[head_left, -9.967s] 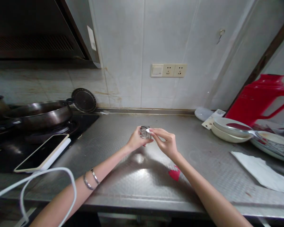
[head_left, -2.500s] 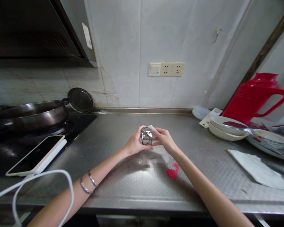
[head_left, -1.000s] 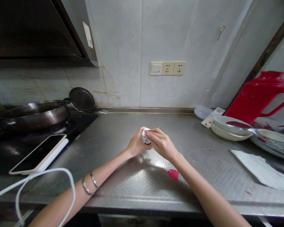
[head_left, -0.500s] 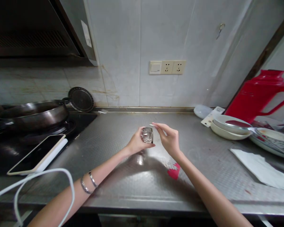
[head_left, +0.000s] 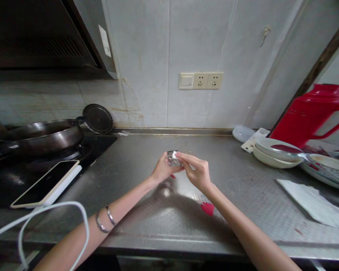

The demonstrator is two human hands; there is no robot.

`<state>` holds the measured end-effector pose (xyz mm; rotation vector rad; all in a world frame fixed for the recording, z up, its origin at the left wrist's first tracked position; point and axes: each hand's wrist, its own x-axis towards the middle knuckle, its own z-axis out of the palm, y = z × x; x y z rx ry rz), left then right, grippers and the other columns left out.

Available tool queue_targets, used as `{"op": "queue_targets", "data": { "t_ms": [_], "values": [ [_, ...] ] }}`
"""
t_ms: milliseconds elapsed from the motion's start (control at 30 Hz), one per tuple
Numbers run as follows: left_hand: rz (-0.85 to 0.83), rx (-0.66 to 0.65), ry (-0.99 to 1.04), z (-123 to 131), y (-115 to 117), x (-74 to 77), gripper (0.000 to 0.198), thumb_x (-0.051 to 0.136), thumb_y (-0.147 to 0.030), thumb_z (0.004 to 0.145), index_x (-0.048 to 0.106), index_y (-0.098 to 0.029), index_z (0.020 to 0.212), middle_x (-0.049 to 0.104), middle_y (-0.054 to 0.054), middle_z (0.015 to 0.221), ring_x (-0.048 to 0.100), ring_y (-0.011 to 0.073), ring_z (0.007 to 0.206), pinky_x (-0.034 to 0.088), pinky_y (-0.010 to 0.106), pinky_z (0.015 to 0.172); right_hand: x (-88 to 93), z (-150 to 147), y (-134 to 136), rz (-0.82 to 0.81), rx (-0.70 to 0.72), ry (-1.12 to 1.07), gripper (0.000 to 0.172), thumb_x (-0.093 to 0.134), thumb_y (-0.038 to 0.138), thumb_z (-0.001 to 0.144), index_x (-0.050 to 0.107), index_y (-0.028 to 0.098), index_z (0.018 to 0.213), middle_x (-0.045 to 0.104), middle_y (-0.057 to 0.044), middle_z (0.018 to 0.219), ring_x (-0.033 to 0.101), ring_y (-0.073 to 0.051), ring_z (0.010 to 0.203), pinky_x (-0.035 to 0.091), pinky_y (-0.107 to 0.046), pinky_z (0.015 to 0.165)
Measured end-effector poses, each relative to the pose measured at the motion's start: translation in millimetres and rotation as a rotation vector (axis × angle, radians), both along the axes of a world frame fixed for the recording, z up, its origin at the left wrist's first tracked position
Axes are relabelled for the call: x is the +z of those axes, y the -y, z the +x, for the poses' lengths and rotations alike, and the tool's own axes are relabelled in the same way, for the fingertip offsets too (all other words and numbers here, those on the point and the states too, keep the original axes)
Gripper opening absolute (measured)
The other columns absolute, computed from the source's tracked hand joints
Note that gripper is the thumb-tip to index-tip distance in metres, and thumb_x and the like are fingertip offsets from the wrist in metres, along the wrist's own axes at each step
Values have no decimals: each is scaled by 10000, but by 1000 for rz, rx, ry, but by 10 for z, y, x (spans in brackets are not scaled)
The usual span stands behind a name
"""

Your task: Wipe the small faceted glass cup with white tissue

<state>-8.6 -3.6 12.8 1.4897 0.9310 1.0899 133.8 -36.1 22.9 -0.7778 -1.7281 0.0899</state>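
Observation:
My left hand (head_left: 162, 169) is wrapped round a small clear glass (head_left: 173, 162) and holds it just above the steel counter. Between the pinched fingertips of my right hand (head_left: 197, 170) is a small white wad (head_left: 174, 154), perhaps tissue; its kind is too small to make out. The wad meets the upper side of the glass, though whether it is inside or against the rim I cannot tell. My right fingers hide part of the glass. Below my hands, a red jagged patch (head_left: 207, 209) shows on the counter.
On the left, a phone (head_left: 45, 184) lies by the stove with a white cable (head_left: 70, 203) looping near my left forearm. A steel pan (head_left: 46, 137) sits on the burner. At right are stacked bowls (head_left: 274, 160), a red thermos (head_left: 307, 116) and a white paper sheet (head_left: 313, 203).
My right hand has moved left, bringing the white wad from beside the glass onto it. The glass has tilted in my left hand.

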Motion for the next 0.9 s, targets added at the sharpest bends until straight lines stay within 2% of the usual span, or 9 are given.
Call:
{"op": "queue_targets", "data": {
  "t_ms": [133,267,367,467,633,700,767,833,900],
  "values": [
    [-33,16,-56,6,6,-9,552,798,-297,589,493,-163,1029,603,19,844,600,145,710,479,177,421,15,9,-11,-22,-20,-64,231,522,213,874,726,260,971,733,-33,1004,694,-206,942,556,-349,871],
    [33,-9,-171,40,41,-61,641,825,-312,531,536,-170,1085,619,23,848,585,132,636,462,186,397,4,32,-65,-105,-40,-86,218,533,245,875,727,264,973,726,-30,1024,684,-216,974,553,-362,883],
    [92,-44,-227,41,46,-79,486,771,-320,598,600,-156,1022,616,2,733,541,102,521,440,191,385,-17,34,-85,-121,58,30,238,523,232,880,717,268,1014,720,-25,1044,670,-206,1011,535,-360,922],
    [131,-72,-255,-1,-1,-82,306,696,-299,666,644,-151,929,585,-22,617,522,99,464,436,200,393,-31,21,-76,-29,128,123,275,498,190,886,698,259,1061,713,-25,1066,643,-197,1067,491,-386,989],
    [108,-69,-262,-74,-99,-68,182,661,-275,673,623,-149,799,558,-34,563,538,106,438,430,200,394,8,2,-14,14,157,153,273,495,176,873,711,254,1020,722,-36,1040,664,-196,1024,518,-381,949],
    [65,-43,-227,-80,-109,-48,248,689,-269,644,602,-144,840,567,-35,597,522,93,428,433,202,390,43,10,19,-12,172,141,245,514,194,868,728,258,969,734,-33,996,690,-196,953,547,-348,888],
    [24,-23,-197,-76,-106,-31,351,723,-305,631,588,-143,912,576,-33,634,499,77,426,439,204,392,75,31,40,-57,130,83,213,539,224,861,743,257,914,749,-30,923,712,-203,857,569,-316,794],
    [34,0,-189,-71,-96,-26,444,756,-348,620,582,-146,976,594,-21,678,515,81,472,452,205,422,92,60,29,-102,15,-54,195,560,265,855,752,243,879,755,-35,875,717,-217,793,569,-308,722],
    [112,28,-193,-67,-86,-39,568,806,-348,569,574,-155,1050,630,6,768,571,108,585,485,219,508,93,85,-18,-146,-101,-228,205,572,316,851,755,227,876,753,-41,888,712,-235,807,561,-324,727]
  ]
}}
